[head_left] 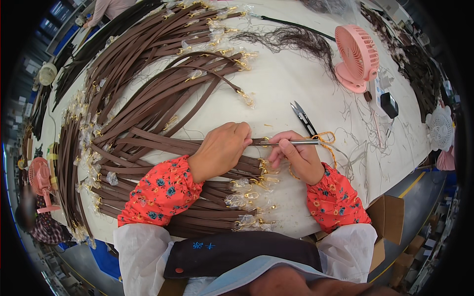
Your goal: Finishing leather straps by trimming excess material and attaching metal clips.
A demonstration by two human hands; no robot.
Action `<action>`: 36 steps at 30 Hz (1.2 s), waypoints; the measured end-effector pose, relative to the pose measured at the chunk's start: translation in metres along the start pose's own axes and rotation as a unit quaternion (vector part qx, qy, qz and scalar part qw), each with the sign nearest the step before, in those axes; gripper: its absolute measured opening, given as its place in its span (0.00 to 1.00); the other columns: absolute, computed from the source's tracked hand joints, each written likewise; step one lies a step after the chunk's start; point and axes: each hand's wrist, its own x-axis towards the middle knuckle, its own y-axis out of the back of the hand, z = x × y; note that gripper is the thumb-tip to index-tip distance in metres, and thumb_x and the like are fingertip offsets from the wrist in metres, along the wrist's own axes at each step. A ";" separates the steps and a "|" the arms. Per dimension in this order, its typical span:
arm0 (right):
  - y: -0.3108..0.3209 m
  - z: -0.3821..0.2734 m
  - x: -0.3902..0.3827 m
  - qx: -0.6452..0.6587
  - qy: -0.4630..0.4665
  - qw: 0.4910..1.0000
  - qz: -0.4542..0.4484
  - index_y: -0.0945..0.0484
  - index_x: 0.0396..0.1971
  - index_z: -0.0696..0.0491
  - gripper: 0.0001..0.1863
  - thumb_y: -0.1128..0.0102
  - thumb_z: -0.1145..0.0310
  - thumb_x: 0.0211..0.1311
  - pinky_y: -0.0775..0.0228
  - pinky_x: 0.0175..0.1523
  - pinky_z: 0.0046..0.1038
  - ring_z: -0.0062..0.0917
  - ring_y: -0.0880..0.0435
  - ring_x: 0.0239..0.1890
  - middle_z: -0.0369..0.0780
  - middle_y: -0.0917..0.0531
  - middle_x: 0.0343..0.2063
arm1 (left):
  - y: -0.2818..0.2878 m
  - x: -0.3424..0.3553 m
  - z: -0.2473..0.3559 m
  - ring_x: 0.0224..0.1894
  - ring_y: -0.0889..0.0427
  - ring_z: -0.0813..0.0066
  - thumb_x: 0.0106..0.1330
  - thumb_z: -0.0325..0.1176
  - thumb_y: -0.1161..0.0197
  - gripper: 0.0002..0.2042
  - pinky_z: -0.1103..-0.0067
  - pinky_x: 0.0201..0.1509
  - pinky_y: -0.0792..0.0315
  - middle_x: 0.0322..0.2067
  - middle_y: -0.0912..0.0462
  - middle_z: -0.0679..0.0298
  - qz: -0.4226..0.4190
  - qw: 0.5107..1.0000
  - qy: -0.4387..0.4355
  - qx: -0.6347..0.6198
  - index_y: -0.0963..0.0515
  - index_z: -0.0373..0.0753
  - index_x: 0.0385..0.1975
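My left hand (222,150) is closed on a brown strap (165,144), pinching it near its gold-coloured hardware end. Close by on the right, my right hand (298,157) is shut on a slim silver metal tool (305,142), whose tip meets the strap end between the hands. An orange cord (323,139) is looped at the tool's rear end. Just beyond my right hand lie black-handled thread snips (303,118). Bundles of brown straps (207,204) with gold clasps in clear plastic wrap spread under and around my left forearm. My left fingertips are partly hidden.
A pink desk fan (356,59) stands at the back right beside a white power strip (379,97). Loose dark threads (296,39) lie on the white tabletop (276,93). Below the right table edge is an open cardboard box (387,219). Another person's arm (101,12) shows far left.
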 end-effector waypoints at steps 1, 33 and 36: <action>0.000 0.000 0.000 -0.001 0.001 1.000 0.000 0.29 0.48 0.60 0.16 0.57 0.62 0.77 0.27 0.39 0.20 0.19 0.19 0.31 0.39 0.19 0.31 | 0.000 0.000 0.000 0.34 0.24 0.49 0.67 0.29 0.43 0.06 0.61 0.36 0.31 0.27 0.24 0.52 0.000 1.000 0.000 0.000 0.33 0.35 0.34; -0.005 -0.014 -0.003 -0.230 0.111 0.967 -0.016 0.26 0.48 0.55 0.10 0.54 0.68 0.75 0.26 0.38 0.23 0.22 0.17 0.30 0.39 0.16 0.29 | 0.037 0.008 -0.076 0.58 0.30 0.55 0.63 0.30 0.39 0.28 0.62 0.61 0.37 0.54 0.26 0.56 0.168 0.937 -0.009 0.307 0.37 0.38 0.64; -0.004 -0.010 -0.002 -0.222 0.126 0.967 -0.012 0.26 0.48 0.56 0.10 0.54 0.68 0.75 0.26 0.38 0.24 0.23 0.17 0.30 0.39 0.16 0.29 | 0.037 0.009 -0.073 0.53 0.27 0.59 0.63 0.31 0.38 0.31 0.65 0.56 0.35 0.50 0.24 0.57 0.146 0.939 -0.002 0.312 0.40 0.38 0.67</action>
